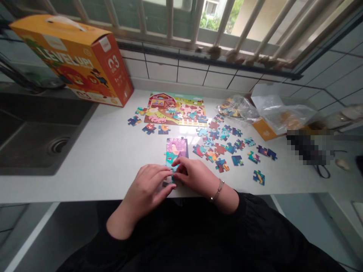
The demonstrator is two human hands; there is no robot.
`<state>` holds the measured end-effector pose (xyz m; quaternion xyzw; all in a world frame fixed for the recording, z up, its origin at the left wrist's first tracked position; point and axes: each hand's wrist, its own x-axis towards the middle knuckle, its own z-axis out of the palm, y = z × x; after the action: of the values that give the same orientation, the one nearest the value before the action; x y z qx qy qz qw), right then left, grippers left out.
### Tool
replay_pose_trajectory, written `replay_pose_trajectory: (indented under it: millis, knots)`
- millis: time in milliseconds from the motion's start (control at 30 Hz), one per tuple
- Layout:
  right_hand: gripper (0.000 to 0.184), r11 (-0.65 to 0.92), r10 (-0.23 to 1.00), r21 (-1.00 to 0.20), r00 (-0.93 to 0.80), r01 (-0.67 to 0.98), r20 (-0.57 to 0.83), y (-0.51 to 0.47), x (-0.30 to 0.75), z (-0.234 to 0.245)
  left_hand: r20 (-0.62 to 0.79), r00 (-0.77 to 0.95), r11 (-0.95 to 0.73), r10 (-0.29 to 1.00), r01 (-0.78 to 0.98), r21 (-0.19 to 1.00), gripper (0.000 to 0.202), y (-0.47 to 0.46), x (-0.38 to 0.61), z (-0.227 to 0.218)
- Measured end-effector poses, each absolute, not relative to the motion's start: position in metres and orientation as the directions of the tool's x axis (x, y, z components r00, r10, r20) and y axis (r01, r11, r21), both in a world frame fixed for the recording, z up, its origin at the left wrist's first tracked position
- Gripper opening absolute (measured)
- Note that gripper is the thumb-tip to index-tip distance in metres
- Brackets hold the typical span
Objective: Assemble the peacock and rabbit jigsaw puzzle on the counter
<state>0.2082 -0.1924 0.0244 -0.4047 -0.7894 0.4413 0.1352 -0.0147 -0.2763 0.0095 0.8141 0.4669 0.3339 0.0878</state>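
A small partly joined jigsaw section (176, 147), purple at the top and teal lower down, lies near the counter's front edge. My left hand (150, 185) rests at its lower left, fingers stretched out and thumb apart, the fingertips touching the lower pieces. From the right, my right hand (194, 173) bends its fingers, thumb and index pinched at a puzzle piece (173, 178) at the section's bottom. Fingers hide most of that piece. Loose puzzle pieces (219, 148) are scattered right of the section, and several more (149, 129) lie at its upper left.
Behind the section lies a farm picture sheet (176, 109). An orange box (76, 64) stands at the back left beside a sink (31, 149). A clear bag of pieces (236, 107) and an open white and orange box (266, 128) sit at the back right.
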Motion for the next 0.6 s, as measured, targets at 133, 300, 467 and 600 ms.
replay_pose_trajectory:
  millis: [133, 300, 467, 600]
  knots:
    - [0.024, 0.445, 0.793, -0.722, -0.608, 0.529, 0.043, -0.195, 0.213, 0.018, 0.396, 0.413, -0.560, 0.821, 0.718, 0.414, 0.029, -0.284, -0.016, 0.002]
    - [0.009, 0.599, 0.764, -0.590, -0.607, 0.542, 0.218, -0.206, 0.230, 0.022, 0.361, 0.395, -0.525, 0.845, 0.739, 0.422, 0.024, -0.286, -0.016, -0.001]
    - [0.008, 0.712, 0.669, -0.491, -0.697, 0.502, 0.258, -0.224, 0.242, 0.017, 0.371, 0.354, -0.491, 0.858, 0.775, 0.398, 0.018, -0.283, -0.009, 0.003]
    - [0.014, 0.732, 0.658, -0.449, -0.702, 0.512, 0.273, -0.232, 0.244, 0.008, 0.385, 0.338, -0.480, 0.859, 0.793, 0.376, 0.017, -0.282, -0.006, 0.003]
